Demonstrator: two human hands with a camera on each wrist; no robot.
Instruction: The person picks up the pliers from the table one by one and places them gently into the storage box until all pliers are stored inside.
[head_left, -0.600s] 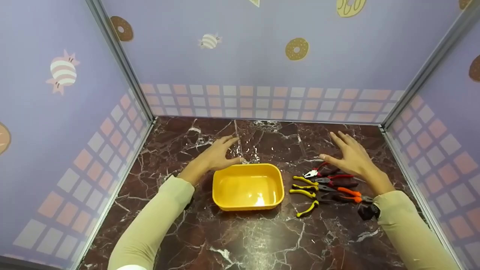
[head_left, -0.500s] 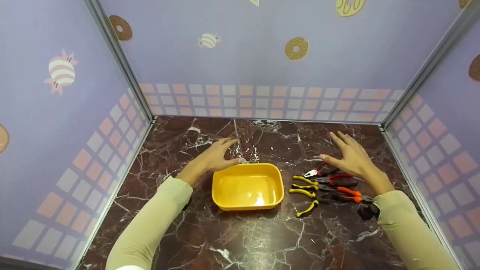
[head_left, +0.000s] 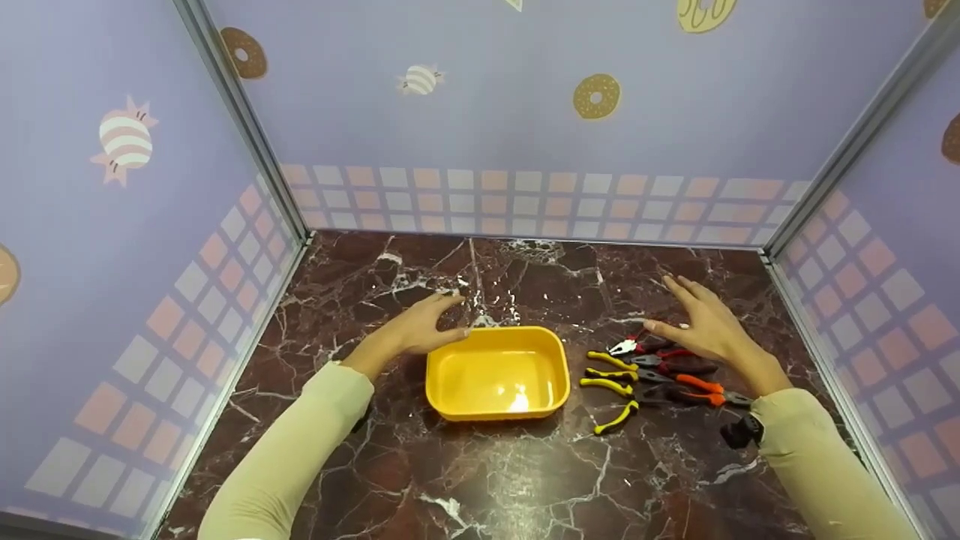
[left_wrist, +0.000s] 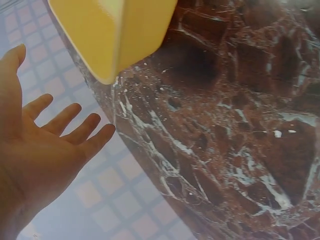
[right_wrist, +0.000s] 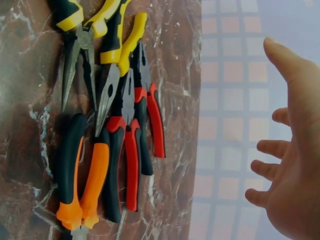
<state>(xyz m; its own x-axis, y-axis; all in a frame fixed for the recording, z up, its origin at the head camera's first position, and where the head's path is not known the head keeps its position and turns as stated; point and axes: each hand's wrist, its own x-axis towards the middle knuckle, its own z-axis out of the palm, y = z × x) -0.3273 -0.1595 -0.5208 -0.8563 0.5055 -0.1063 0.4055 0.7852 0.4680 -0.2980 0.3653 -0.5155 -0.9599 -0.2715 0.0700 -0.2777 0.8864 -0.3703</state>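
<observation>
My left hand [head_left: 420, 325] hovers at the back left corner of a yellow plastic box [head_left: 499, 375], its fingers spread and holding nothing. In the left wrist view the palm and relaxed fingers of that hand show beside the box wall [left_wrist: 145, 30]. My right hand [head_left: 709, 322] is held with straight fingers above the far side of a group of pliers. Several pliers lie close together: yellow-and-black ones [head_left: 611, 386], red-and-black ones [right_wrist: 131, 165] and an orange-and-black pair [right_wrist: 95, 175]. Nothing is between the right hand's fingers.
The dark red marbled tabletop [head_left: 517, 480] carries everything. Purple panels with printed sweets and a checked band [head_left: 480, 199] enclose it at the back and both sides. Metal posts [head_left: 847, 135] stand at the corners. A black wrist device [head_left: 742, 431] sits at my right cuff.
My left hand has drawn back to the left and toward me, slightly away from the box. The right hand has dropped a little toward me. Box and pliers lie as before.
</observation>
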